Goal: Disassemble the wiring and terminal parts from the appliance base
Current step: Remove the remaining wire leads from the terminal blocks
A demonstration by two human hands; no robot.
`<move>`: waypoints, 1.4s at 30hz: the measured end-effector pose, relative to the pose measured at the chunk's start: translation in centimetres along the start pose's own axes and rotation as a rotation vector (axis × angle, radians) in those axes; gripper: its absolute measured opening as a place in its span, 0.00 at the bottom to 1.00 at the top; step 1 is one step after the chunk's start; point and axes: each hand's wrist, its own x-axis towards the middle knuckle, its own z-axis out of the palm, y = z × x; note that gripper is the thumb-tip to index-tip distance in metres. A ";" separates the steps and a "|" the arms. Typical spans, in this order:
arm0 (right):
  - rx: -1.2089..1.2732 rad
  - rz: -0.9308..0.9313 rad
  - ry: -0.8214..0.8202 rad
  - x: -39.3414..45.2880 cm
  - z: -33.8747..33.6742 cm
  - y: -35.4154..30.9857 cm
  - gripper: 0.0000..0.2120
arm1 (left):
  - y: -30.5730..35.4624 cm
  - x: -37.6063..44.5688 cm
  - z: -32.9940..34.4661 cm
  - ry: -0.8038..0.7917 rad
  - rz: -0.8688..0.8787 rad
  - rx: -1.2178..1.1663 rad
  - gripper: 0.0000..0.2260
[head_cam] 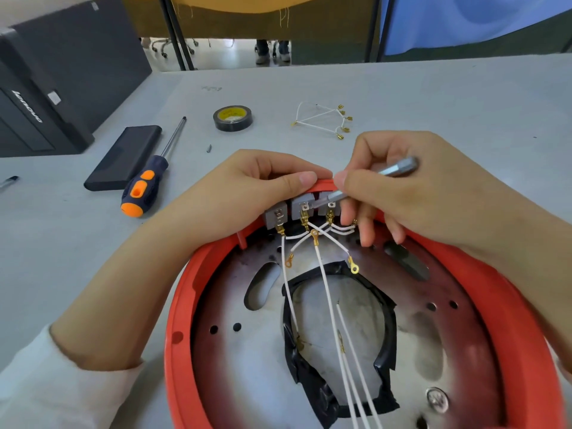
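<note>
White insulated leads [325, 292] run up across the metal plate [241, 351] of a red-rimmed appliance base [182, 305], which fills the near edge of a grey worktable [433, 97], their brass ring terminals [353, 267] loose above a patch of black tape [312, 394]. At the far rim, a row of grey terminal blocks [298, 207] carries the brass spade connectors [304, 220] not yet pulled free.

A person's left hand [247, 184] curls over the rim, thumb pressed flat along the red edge just above the blocks, apparently to brace the base against the tool's push. The right hand [408, 187] pinches a slim metal driver [371, 181] between thumb and forefinger, pencil fashion; its tip angles down and left onto the blocks. The remaining fingers [366, 233] hang down beside the blocks, seemingly as a rest for fine control.

One wire harness [325, 120] already lies detached farther back on the table, near a roll of black electrical tape [232, 117]. An orange-and-navy screwdriver [148, 181] sits idle at left beside a flat black case [123, 157].
</note>
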 end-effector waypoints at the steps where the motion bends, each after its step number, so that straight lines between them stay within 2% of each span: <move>1: 0.001 0.001 -0.006 0.0 0.0 -0.1 0.11 | 0.0 0.0 0.0 -0.002 0.004 -0.001 0.09; 7: 0.006 0.055 -0.024 0.6 0.3 -0.7 0.13 | 0.2 0.0 0.1 0.010 0.016 0.008 0.08; 11: -0.116 0.034 0.017 1.6 0.6 -1.0 0.15 | 0.1 0.0 0.1 0.008 0.017 0.037 0.10; 15: -0.020 -0.008 0.031 1.2 1.0 -0.8 0.15 | 0.3 -0.2 0.1 0.009 0.023 0.029 0.08; 20: 0.036 0.000 0.052 1.4 0.8 -0.5 0.22 | 0.4 -0.2 0.3 0.025 0.002 -0.005 0.08; 35: 0.043 0.106 -0.016 2.4 0.2 -1.0 0.18 | 0.6 -0.1 0.4 0.047 -0.037 0.056 0.07; 42: -0.045 -0.077 0.062 1.0 1.0 -0.2 0.21 | 0.7 -0.3 0.3 0.050 -0.019 0.076 0.08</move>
